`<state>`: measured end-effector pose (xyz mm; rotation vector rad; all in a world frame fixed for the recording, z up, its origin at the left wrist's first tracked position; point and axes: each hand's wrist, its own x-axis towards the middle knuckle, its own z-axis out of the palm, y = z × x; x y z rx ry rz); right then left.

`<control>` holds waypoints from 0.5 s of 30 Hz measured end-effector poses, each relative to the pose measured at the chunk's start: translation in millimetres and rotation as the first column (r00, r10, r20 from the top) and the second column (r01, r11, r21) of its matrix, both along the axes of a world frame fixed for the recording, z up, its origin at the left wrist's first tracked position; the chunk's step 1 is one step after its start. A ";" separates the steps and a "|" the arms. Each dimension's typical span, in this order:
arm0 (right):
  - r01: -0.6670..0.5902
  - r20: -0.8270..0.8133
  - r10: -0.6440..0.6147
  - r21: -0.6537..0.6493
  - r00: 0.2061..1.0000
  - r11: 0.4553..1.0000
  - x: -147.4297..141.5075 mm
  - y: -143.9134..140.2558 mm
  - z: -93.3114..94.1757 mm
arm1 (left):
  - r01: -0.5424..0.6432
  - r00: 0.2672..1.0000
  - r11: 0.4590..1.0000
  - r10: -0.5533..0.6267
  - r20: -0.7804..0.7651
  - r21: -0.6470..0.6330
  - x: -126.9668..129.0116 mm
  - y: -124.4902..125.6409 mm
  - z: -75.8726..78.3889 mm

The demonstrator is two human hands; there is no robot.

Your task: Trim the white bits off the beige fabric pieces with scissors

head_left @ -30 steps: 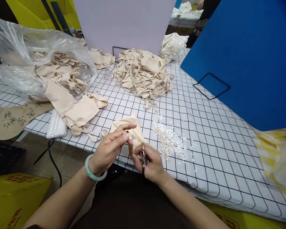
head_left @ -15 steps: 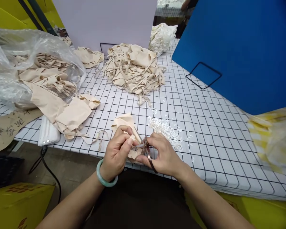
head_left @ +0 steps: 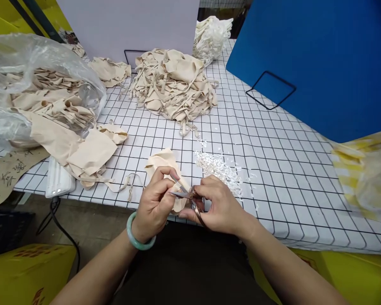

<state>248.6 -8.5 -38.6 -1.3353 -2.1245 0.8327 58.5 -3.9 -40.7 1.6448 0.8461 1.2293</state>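
My left hand (head_left: 157,197), with a pale green bangle (head_left: 136,237) at the wrist, pinches a beige fabric piece (head_left: 161,159) near the table's front edge. Part of the cloth spreads flat behind the fingers and part hangs between the hands. My right hand (head_left: 217,205) grips small scissors (head_left: 190,195) by the handles. The blades are parted and point left, close to the left fingertips. Just beyond the right hand lies a scatter of small white clippings (head_left: 220,169). Fingers partly hide the fabric's held edge.
Farther back rises a heap of beige fabric pieces (head_left: 174,84). At left, a clear plastic bag (head_left: 44,55) spills more of them beside a white power strip (head_left: 60,180). A blue board (head_left: 311,63) and a pale lilac board (head_left: 130,25) stand on the checked tablecloth (head_left: 292,182).
The scissor blades have opened wider and moved up to the left fingertips. Both hands stay close together, and the camera view has shifted slightly.
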 end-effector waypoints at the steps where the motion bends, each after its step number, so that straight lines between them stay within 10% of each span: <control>1: -0.002 -0.003 0.002 0.003 1.000 1.000 0.0 0.2 -0.2 | 0.006 1.000 1.000 -0.006 -0.005 0.001 0.2 0.1 -0.5; 15: 0.030 0.005 -0.030 0.011 1.000 0.999 1.5 -2.0 -4.3 | 0.026 0.998 0.997 -0.021 -0.055 0.075 2.1 -0.7 -2.5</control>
